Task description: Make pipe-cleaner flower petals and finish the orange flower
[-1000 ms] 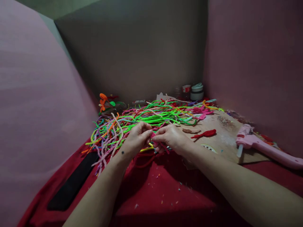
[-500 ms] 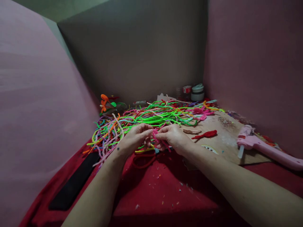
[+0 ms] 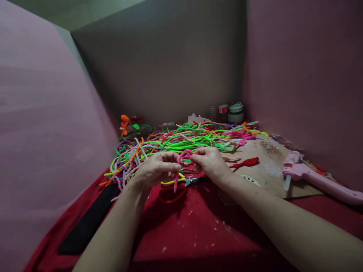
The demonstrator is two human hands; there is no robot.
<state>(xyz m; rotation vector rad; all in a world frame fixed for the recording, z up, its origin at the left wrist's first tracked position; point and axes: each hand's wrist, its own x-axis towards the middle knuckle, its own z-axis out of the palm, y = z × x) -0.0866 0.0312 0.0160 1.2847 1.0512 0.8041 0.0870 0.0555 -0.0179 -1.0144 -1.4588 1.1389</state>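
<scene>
Above red cloth point(image 3: 176, 236), a pink strand point(image 3: 186, 152) arches from left hand point(image 3: 157, 168) to right hand point(image 3: 211, 162), both pinching it.

dim light, pink walls point(image 3: 42, 124)

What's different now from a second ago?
The left hand and right hand have drawn slightly apart. The pink fuzzy stick, mostly hidden before, now arches between them, one end hanging down. Both still hold it. The pink glue gun and red fuzzy piece stayed put.
</scene>
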